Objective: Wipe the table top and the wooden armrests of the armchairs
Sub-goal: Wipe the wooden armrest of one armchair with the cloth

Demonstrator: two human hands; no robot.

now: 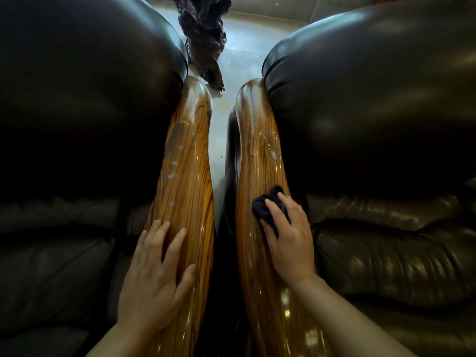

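Note:
Two glossy striped wooden armrests run side by side away from me, the left armrest [184, 155] and the right armrest [260, 150]. My right hand [289, 240] presses a dark cloth [268, 204] flat onto the right armrest, fingers over the cloth. My left hand [157, 274] lies flat on the near part of the left armrest, fingers spread, holding nothing. White foamy spots sit on both armrests further up.
A dark leather armchair [77, 112] fills the left side and another dark leather armchair [373, 112] the right. A narrow gap of pale floor [219, 140] runs between the armrests. A dark gnarled wooden piece [206, 42] stands on the floor beyond.

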